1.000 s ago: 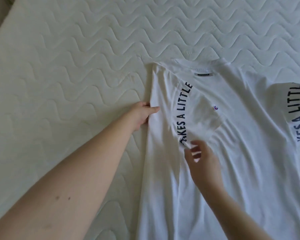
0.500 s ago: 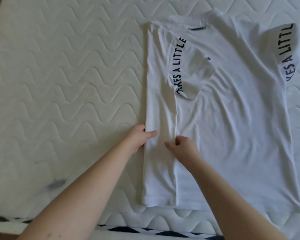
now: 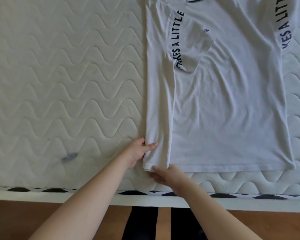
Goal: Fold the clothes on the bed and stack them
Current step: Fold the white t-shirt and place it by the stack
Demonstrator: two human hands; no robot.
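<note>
Head cam: quilted mattress [image 3: 62, 80] w/ white tee [image 3: 223, 104] flat on its right half, ur left hand [image 3: 137, 152] pinching the folded left edge, right hand [image 3: 164, 175] gripping the hem corner.

White T-shirt [image 3: 223, 104]: soft matt cloth, creased, black printed lettering. Mattress [image 3: 59, 84]: cream quilted fabric, wavy stitching. Floor [image 3: 16, 220]: smooth brown wood.

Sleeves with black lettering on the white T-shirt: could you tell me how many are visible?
2: the left sleeve folded inward over the chest, and the right sleeve spread out at the frame's upper right edge.
</note>
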